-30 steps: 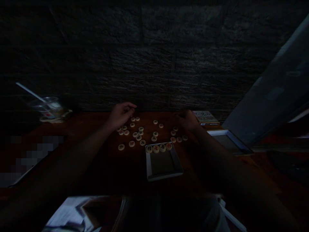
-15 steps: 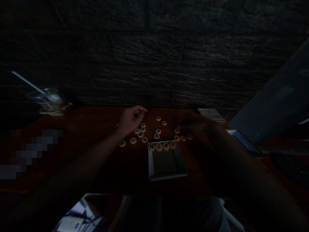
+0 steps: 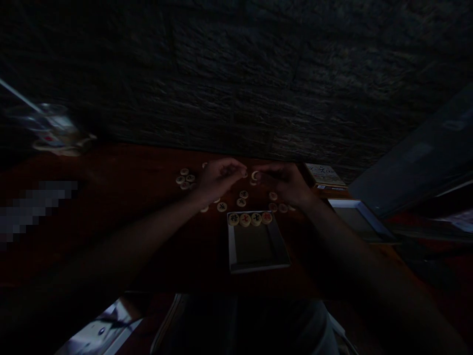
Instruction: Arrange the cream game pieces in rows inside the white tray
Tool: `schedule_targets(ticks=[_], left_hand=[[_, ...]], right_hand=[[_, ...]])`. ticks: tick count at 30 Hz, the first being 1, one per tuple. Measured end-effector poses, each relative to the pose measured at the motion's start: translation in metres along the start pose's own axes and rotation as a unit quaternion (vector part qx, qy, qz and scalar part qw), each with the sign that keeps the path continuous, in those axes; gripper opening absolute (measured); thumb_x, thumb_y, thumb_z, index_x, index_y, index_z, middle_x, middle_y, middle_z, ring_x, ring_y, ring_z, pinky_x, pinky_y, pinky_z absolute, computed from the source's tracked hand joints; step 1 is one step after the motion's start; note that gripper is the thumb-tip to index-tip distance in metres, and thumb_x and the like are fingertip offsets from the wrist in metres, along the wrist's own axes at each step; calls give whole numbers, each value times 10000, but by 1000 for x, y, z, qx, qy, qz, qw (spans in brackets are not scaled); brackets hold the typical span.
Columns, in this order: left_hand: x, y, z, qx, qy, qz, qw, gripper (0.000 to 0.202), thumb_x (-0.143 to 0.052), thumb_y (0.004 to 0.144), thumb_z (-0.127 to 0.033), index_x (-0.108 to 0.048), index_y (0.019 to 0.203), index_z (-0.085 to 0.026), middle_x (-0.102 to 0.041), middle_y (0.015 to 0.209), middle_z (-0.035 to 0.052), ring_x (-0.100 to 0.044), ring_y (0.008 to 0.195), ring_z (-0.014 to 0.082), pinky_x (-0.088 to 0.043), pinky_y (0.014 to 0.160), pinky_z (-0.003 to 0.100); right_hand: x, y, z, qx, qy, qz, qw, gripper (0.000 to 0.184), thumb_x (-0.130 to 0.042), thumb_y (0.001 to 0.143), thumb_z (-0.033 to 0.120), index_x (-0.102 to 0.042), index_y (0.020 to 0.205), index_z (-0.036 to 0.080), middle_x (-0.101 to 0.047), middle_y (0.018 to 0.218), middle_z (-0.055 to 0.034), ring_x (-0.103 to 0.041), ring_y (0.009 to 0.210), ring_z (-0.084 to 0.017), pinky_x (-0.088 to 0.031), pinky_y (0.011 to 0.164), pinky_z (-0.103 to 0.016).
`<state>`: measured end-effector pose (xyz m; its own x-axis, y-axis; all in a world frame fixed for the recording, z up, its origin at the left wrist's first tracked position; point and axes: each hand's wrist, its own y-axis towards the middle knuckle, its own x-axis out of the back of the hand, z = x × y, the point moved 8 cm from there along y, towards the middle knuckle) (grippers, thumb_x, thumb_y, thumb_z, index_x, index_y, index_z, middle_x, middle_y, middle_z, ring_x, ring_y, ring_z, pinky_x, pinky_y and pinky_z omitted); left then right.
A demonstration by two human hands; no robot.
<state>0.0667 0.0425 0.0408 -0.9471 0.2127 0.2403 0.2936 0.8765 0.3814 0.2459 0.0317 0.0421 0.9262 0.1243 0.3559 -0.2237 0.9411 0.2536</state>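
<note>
Round cream xiangqi pieces with red or black characters lie scattered on the dark wooden table (image 3: 155, 167). My left hand (image 3: 219, 180) and my right hand (image 3: 283, 185) nearly meet above them, fingers curled. One disc (image 3: 254, 175) sits partly covered at my right fingertips, and another (image 3: 244, 173) shows at my left fingertips. The dimness hides whether either is gripped. A small group (image 3: 185, 178) lies left of my left hand. Just below my hands stands a shallow white tray (image 3: 231, 246), with several pieces (image 3: 250, 219) lined along its far inner edge.
A dark stone wall (image 3: 236, 84) rises behind the table. A glass with a straw (image 3: 51, 125) stands far left. A printed box (image 3: 325, 176) and a white lid (image 3: 360, 219) lie right. My torso (image 3: 251, 325) is at the table's near edge.
Both hands have moved toward each other over the middle pieces, and my left hand now covers the pieces that were beneath it. The view has tilted slightly.
</note>
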Motion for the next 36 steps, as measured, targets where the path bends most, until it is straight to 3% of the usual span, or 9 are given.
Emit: schedule_targets(ticks=[3, 7, 14, 22, 28, 36], left_hand=[[-5, -1, 1, -19, -9, 19, 1000, 196, -734, 865, -310, -740, 992, -162, -783, 913, 70, -684, 721, 141, -503, 588, 239], [-11, -3, 4, -29, -12, 43, 999, 191, -721, 884, -300, -755, 1005, -156, -796, 907, 75, -699, 677, 138, -547, 592, 252], [-14, -4, 8, -1, -59, 51, 997, 174, -746, 863, -272, -757, 1003, -170, -805, 893, 65, -732, 686, 146, -606, 640, 271], [-12, -5, 6, -2, -31, 33, 999, 158, -753, 844, -272, -761, 962, -167, -800, 892, 73, -741, 721, 161, -613, 662, 283], [-15, -7, 0, -60, 8, 53, 997, 150, -747, 805, -220, -769, 947, -174, -807, 887, 57, -751, 770, 163, -600, 694, 270], [-16, -7, -1, -59, 9, 48, 997, 174, -763, 810, -250, -773, 968, -179, -814, 951, 74, -761, 831, 185, -608, 745, 300]], right_hand=[[-16, -3, -1, -14, 57, 19, 998, 416, -885, 729, 460, -807, 1064, 226, -815, 956, -47, -744, 847, -212, -604, 774, -350], [-17, -2, -6, -30, 120, 10, 992, 456, -957, 622, 365, -780, 1002, 187, -810, 918, -51, -743, 808, -183, -609, 770, -326], [-13, -3, 0, -19, 105, -6, 994, 295, -896, 692, 345, -812, 922, 180, -795, 822, -37, -708, 707, -153, -600, 722, -311], [-22, -4, -8, -54, 124, 9, 991, 392, -919, 679, 505, -817, 863, 174, -805, 805, -54, -745, 673, -163, -636, 680, -286], [-25, -8, -13, -62, 139, 4, 988, 417, -904, 701, 543, -779, 802, 158, -788, 737, -61, -745, 612, -162, -624, 582, -250], [-24, -7, -15, -71, 130, 4, 989, 440, -908, 688, 553, -794, 842, 157, -800, 764, -73, -758, 620, -181, -631, 576, -259]])
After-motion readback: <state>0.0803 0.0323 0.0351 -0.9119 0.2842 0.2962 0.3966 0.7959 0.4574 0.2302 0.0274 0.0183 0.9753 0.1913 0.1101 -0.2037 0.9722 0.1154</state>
